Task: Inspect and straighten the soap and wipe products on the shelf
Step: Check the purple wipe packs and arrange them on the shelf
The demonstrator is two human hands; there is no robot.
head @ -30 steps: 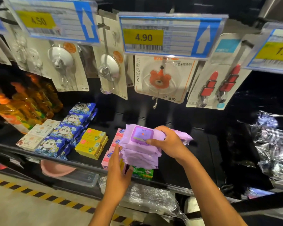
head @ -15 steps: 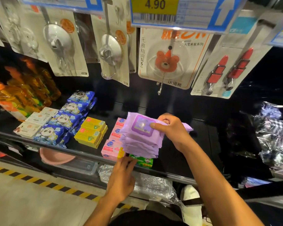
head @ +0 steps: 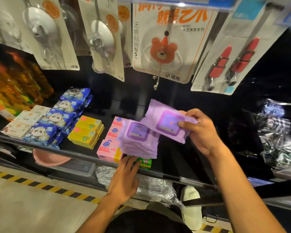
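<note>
My right hand (head: pixel 200 130) grips one purple wipe pack (head: pixel 165 121), lifted and tilted above the shelf. A stack of purple wipe packs (head: pixel 138 142) lies below it, resting on a green soap box (head: pixel 145 163) at the shelf's front edge. The straight fingers of my left hand (head: pixel 124 179) touch the front of that green box. Left of the stack sit pink soap boxes (head: pixel 109 145), yellow soap boxes (head: pixel 86 132), blue panda wipe packs (head: pixel 57 121) and white soap boxes (head: pixel 22 121).
Carded hooks hang above: suction hooks (head: pixel 99 37), a bear hook card (head: pixel 165 47), red lipstick-shaped hooks (head: pixel 228 64). Orange bottles (head: pixel 15 84) stand far left. Foil-wrapped goods (head: pixel 279 132) lie at right. The black shelf rail (head: pixel 74 153) runs below; a pink basin (head: pixel 49 158) sits under it.
My right hand has lifted the top purple pack off the stack and tilted it to the right. My left hand dropped from the stack's side to the green box. The camera moved closer.
</note>
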